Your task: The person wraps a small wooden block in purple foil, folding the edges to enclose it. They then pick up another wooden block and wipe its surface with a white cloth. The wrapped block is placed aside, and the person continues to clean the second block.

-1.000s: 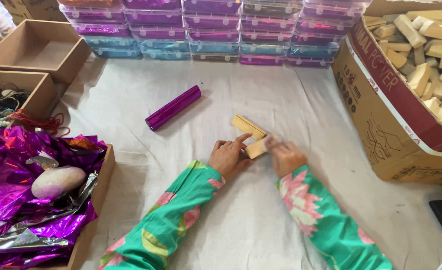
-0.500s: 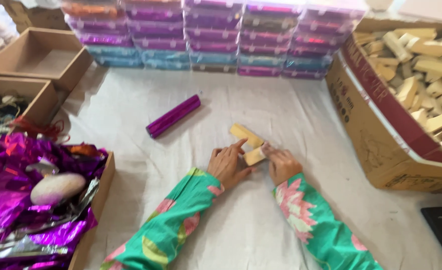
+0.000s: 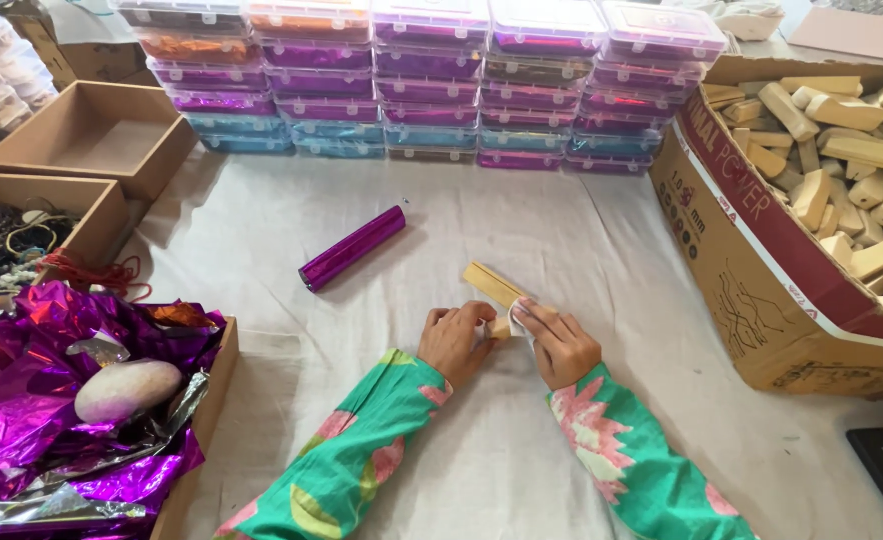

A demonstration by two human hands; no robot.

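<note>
Pale wooden block [image 3: 493, 288] lying flat on the white cloth-covered table [image 3: 581, 240], angled with its far end up-left and its near end tucked between both hands. Pinched at that near end by the left hand [image 3: 454, 340] from the left and the right hand [image 3: 559, 342] from the right, fingertips closed on the wood. Small scrap of white wrap [image 3: 517, 320] caught under the right fingers where they meet the block. Most of the block's length sticking out beyond the grip, bare.

Up-left, well apart: a purple foil-wrapped stick [image 3: 352, 247] lying diagonally. Along the far edge: stacked clear plastic boxes [image 3: 431, 80] with purple, blue and orange contents. At right: a big cardboard box [image 3: 761, 290] heaped with unwrapped wooden blocks [image 3: 841, 160]. At left: crumpled purple foil sheets [image 3: 51, 400] in a tray, with a pale smooth stone [image 3: 126, 390] on top, and shallow cardboard trays [image 3: 91, 140] behind.
</note>
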